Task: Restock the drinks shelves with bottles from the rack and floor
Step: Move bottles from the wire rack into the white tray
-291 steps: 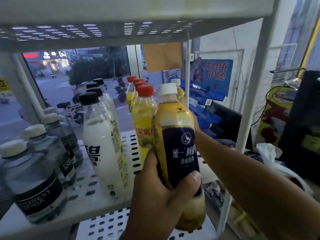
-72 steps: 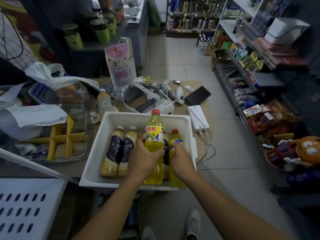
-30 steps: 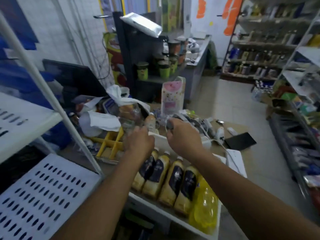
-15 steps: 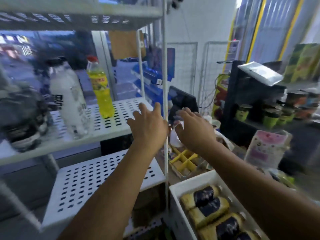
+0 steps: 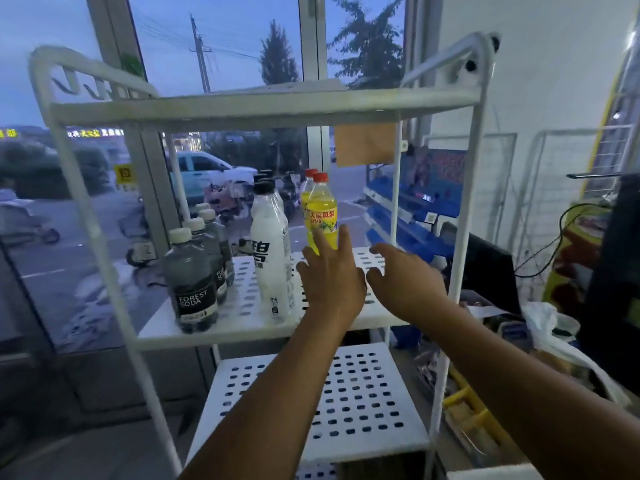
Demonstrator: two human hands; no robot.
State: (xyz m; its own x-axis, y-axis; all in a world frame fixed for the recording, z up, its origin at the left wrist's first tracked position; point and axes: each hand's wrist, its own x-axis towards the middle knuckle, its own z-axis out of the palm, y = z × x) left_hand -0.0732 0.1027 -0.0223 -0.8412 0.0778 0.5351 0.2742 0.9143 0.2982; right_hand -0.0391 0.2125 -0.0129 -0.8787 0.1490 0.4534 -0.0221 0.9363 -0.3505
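A white perforated rack [image 5: 464,216] stands before a window. Its middle shelf [image 5: 242,327] carries a row of grey soda bottles [image 5: 192,289] on the left, white bottles with black caps [image 5: 272,251] in the middle and yellow bottles with red caps [image 5: 320,209] behind them. My left hand [image 5: 330,275] is raised in front of the nearest yellow bottle with fingers spread, holding nothing. My right hand [image 5: 403,278] hovers over the bare right part of the shelf, fingers relaxed and empty.
A lower perforated shelf [image 5: 346,403] holds nothing. The top shelf [image 5: 263,105] sits at head height. To the right are a dark monitor [image 5: 488,271], a white plastic bag [image 5: 550,337] and yellow dividers [image 5: 471,410]. A white bin's corner [image 5: 491,474] shows at bottom right.
My view has swung left and up from the bin to face the rack squarely. Both empty hands have moved in over the middle shelf near the yellow bottles.
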